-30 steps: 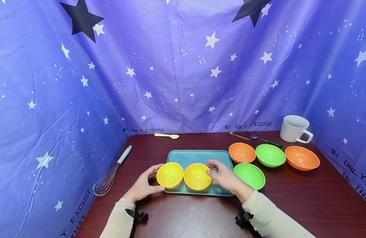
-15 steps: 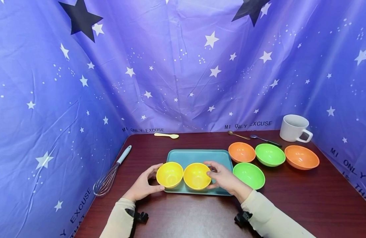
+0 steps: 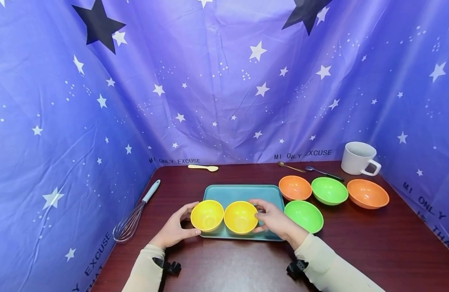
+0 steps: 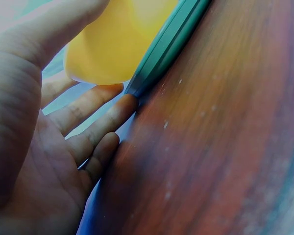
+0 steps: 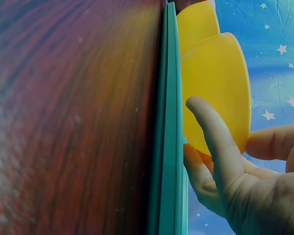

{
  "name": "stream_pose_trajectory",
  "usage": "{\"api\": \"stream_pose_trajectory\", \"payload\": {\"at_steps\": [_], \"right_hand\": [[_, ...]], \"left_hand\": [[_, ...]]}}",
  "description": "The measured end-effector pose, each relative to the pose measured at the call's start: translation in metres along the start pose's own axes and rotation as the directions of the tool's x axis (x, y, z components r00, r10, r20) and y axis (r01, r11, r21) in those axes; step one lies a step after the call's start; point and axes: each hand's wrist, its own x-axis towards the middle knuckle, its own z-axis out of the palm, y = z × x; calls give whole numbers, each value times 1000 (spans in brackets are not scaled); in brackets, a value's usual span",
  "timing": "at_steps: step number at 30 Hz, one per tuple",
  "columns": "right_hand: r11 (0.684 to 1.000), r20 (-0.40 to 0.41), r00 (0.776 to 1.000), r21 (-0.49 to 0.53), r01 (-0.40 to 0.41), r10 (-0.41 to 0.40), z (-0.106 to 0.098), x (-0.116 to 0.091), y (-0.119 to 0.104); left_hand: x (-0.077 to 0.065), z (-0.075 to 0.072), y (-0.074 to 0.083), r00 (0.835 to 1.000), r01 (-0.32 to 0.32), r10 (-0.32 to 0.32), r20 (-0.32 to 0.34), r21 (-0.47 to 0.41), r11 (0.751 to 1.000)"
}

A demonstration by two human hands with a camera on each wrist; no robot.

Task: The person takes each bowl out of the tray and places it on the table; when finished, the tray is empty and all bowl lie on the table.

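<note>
Two yellow bowls stand side by side on the near half of a teal tray (image 3: 224,190). Curved around the outer side of the left yellow bowl (image 3: 207,215) is my left hand (image 3: 176,227), its thumb at the near side and its fingers farther back. My right hand (image 3: 277,219) holds the right yellow bowl (image 3: 240,217) from its right side, thumb at the rim. In the left wrist view, fingertips (image 4: 125,100) reach the bowl's lower side and the tray's edge. The right wrist view has fingers (image 5: 215,137) spread along the bowl's outer wall.
Right of the tray are green bowls (image 3: 329,190) (image 3: 304,216) and orange bowls (image 3: 295,187) (image 3: 368,194). Behind them lie two small spoons (image 3: 291,166) (image 3: 324,173) and a white mug (image 3: 359,158). A whisk (image 3: 136,213) lies at left, a cream spoon (image 3: 203,167) at the back.
The fingers of my right hand have shifted slightly around the right bowl, spreading a little more. My left hand and both bowls stay in place on the tray.
</note>
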Motion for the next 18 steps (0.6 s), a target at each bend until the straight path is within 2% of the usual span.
{"api": "stream_pose_trajectory", "payload": {"at_steps": [9, 18], "right_hand": [[1000, -1, 1000, -8, 10, -10, -1, -3, -8], [997, 12, 997, -14, 79, -79, -15, -11, -26]], "left_hand": [[-1, -1, 0, 1000, -3, 3, 1, -1, 1000], [-1, 0, 2, 1000, 23, -23, -1, 0, 1000]]}}
